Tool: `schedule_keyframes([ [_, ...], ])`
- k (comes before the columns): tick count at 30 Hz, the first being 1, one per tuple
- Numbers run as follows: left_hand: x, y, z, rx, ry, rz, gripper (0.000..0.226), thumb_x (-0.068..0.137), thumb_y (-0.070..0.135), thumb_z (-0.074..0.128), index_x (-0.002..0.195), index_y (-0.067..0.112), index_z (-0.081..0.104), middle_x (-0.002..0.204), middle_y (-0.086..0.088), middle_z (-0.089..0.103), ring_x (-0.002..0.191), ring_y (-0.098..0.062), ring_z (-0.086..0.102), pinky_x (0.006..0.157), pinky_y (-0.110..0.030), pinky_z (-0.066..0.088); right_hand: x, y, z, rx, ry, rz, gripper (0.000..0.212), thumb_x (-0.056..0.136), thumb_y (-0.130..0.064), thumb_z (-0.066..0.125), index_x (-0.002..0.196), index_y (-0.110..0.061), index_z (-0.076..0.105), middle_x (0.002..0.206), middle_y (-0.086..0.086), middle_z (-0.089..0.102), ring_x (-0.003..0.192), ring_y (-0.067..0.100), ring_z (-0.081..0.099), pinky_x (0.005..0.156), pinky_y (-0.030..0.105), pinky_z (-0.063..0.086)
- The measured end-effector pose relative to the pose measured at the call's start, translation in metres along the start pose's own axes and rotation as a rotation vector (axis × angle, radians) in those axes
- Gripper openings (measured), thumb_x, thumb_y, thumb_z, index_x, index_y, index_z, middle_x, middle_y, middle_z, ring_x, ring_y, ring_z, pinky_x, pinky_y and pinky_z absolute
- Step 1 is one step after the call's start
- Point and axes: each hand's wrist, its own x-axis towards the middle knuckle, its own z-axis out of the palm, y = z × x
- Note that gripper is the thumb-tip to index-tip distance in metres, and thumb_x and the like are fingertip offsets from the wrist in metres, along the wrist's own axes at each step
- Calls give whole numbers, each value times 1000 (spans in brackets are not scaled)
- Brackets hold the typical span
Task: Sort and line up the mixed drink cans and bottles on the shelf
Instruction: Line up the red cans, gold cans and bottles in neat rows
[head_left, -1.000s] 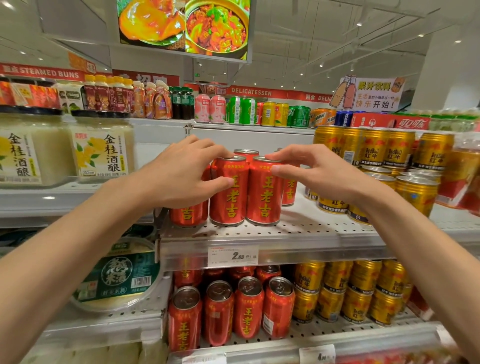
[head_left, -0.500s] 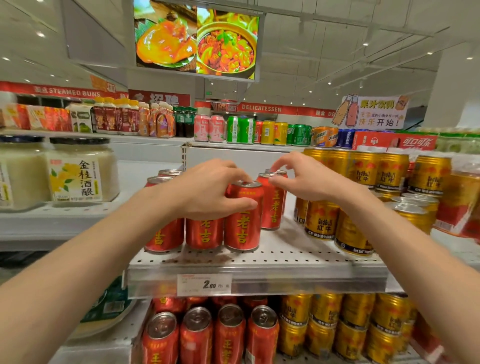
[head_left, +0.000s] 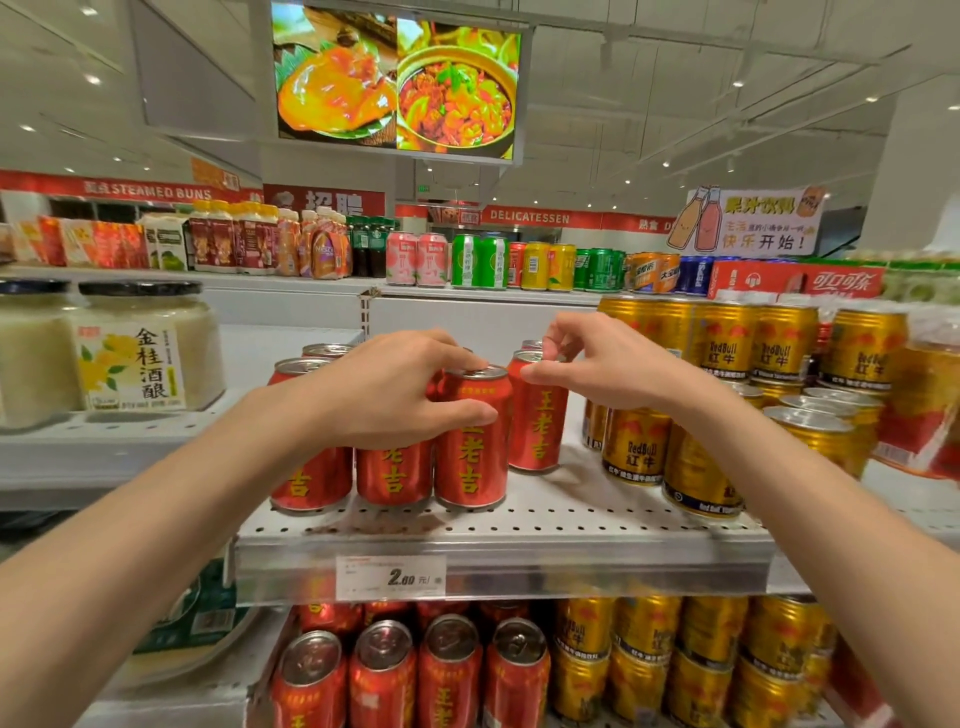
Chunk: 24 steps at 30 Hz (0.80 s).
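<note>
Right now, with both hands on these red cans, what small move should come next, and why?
Probably pull the set-back red can forward with the right hand, level with the front can the left hand grips. The front three stand in a row near the shelf edge; this one sits behind that line.

Above me hangs a screen (head_left: 397, 85) showing two bright dishes of food, and behind it red banners (head_left: 150, 189) read STEAMED BUNS and DELICATESSEN. To my left two jars of pale rice wine (head_left: 148, 345) with black lids stand side by side on their own ledge, and a white price tag (head_left: 390, 577) reading 2.00 is clipped to the rail in front of me. At upper right I see a paper sign (head_left: 753, 221) with cartoon bottles above a red carton (head_left: 795, 280).
</note>
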Motion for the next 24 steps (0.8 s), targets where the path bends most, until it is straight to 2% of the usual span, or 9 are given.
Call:
schedule_keyframes([
  [5, 0, 1, 0, 5, 5, 0, 64, 87, 68, 56, 140, 31, 58, 131, 11, 61, 116, -12, 59, 98, -35, 48, -19, -8, -5, -1, 18, -7, 30, 88, -59, 64, 85, -30, 58, 90, -8, 66, 84, 9, 62, 66, 29, 52],
  [10, -1, 2, 0, 4, -4, -5, 65, 87, 68, 55, 141, 31, 58, 129, 11, 60, 113, -11, 58, 96, -31, 48, -31, -14, -10, 16, 31, -1, 34, 88, -60, 64, 87, -26, 60, 84, -7, 64, 73, 6, 56, 58, 25, 40],
  [12, -1, 1, 0, 0, 0, -5, 65, 87, 68, 55, 140, 31, 58, 129, 11, 60, 113, -11, 58, 97, -32, 48, -32, -16, -11, 14, 28, -4, 34, 88, -59, 63, 88, -25, 61, 84, -7, 65, 73, 6, 57, 58, 24, 40],
  [15, -1, 0, 1, -4, -2, -5, 65, 87, 68, 55, 141, 32, 57, 130, 11, 60, 114, -11, 57, 98, -34, 48, -35, -20, -12, -48, 14, -13, 32, 89, -61, 60, 92, -29, 59, 88, -10, 64, 79, 3, 59, 63, 26, 47],
  [18, -1, -1, 2, -7, 0, -4, 67, 87, 69, 54, 141, 31, 57, 131, 12, 59, 115, -11, 57, 98, -35, 49, -40, -20, -10, -41, 23, -7, 33, 90, -61, 58, 99, -29, 59, 94, -11, 64, 87, 3, 59, 75, 31, 55],
  [24, -2, 0, 0, -5, -5, -11, 66, 87, 69, 54, 143, 33, 55, 133, 12, 59, 118, -10, 53, 99, -34, 46, -43, -23, -13, -58, 87, -5, 39, 90, -63, 55, 106, -28, 65, 103, -14, 61, 97, 7, 59, 80, 33, 52],
])
